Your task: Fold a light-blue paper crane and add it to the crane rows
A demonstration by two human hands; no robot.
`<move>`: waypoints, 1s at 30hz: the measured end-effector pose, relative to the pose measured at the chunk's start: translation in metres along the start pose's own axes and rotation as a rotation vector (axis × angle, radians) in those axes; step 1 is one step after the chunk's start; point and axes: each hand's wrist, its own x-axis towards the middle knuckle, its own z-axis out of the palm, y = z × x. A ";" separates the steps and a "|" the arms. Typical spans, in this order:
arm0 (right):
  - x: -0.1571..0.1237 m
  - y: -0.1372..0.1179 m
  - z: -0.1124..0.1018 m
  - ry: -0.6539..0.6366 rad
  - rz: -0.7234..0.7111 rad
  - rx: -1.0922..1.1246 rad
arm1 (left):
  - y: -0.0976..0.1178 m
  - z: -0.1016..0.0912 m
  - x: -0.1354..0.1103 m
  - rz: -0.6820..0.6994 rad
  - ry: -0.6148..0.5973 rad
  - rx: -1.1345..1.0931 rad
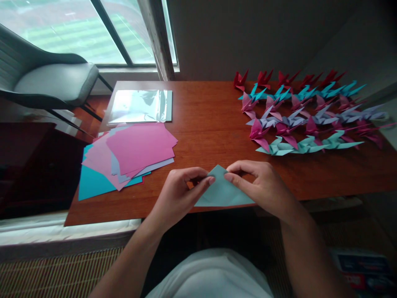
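A pale mint sheet of paper (223, 194), folded into a triangle, is at the table's near edge with its point facing away from me. My left hand (182, 188) pinches the triangle's left slope near the tip, between thumb and fingers. On the opposite slope, my right hand (259, 182) grips the paper the same way. The paper's long lower side lies along the table's front edge. Beyond my right hand stand rows of folded paper cranes, the nearest row having mint cranes (279, 147) of a similar colour.
Left on the wooden table (204, 120) lies a fanned stack of pink, lilac and blue paper sheets (139, 149). Behind it is a clear-wrapped paper pack (136, 106). Red cranes (240, 80) form the farthest row. A grey chair (56, 82) stands by the window.
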 end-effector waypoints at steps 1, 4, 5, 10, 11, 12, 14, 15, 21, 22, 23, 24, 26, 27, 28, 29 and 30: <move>0.000 0.000 0.000 0.001 0.000 -0.001 | 0.000 0.000 0.000 0.000 0.000 0.001; 0.000 0.000 0.000 -0.001 0.001 -0.001 | 0.000 0.000 0.000 0.000 -0.005 -0.002; 0.000 -0.001 -0.001 -0.002 0.002 0.000 | 0.000 0.000 0.000 0.001 -0.006 -0.002; 0.001 -0.001 -0.001 -0.002 0.002 0.003 | -0.001 0.001 0.000 0.011 0.002 0.007; 0.001 0.000 -0.001 -0.003 -0.001 0.001 | -0.001 0.001 0.000 0.012 0.002 0.008; 0.001 0.000 0.000 -0.002 -0.005 0.000 | -0.002 0.001 0.000 0.011 0.002 0.008; 0.002 0.001 0.000 -0.003 -0.009 -0.004 | -0.002 0.000 0.001 0.011 0.002 0.014; 0.002 0.002 0.000 -0.003 -0.010 -0.005 | -0.002 0.000 0.001 0.010 0.003 0.019; 0.004 0.005 -0.002 -0.003 -0.001 -0.022 | -0.003 -0.002 0.003 -0.006 0.016 0.029; 0.004 0.005 -0.001 -0.002 -0.001 -0.024 | -0.003 -0.002 0.003 -0.008 0.017 0.027; 0.005 0.005 -0.001 0.001 -0.002 -0.025 | -0.004 -0.002 0.003 -0.009 0.018 0.025; 0.006 0.006 0.000 0.004 -0.002 -0.027 | -0.004 -0.002 0.004 -0.012 0.022 0.024; 0.007 0.007 0.001 0.013 0.001 -0.034 | -0.005 -0.002 0.005 -0.019 0.032 0.022; 0.007 0.007 0.001 0.017 0.004 -0.037 | -0.005 -0.002 0.006 -0.022 0.035 0.020; 0.008 0.008 0.001 0.019 0.007 -0.039 | -0.005 -0.002 0.006 -0.026 0.035 0.022; 0.008 0.009 0.001 0.024 0.010 -0.040 | -0.006 -0.003 0.007 -0.029 0.031 0.026; 0.009 0.010 0.000 0.033 0.013 -0.040 | -0.006 -0.004 0.007 -0.032 0.025 0.033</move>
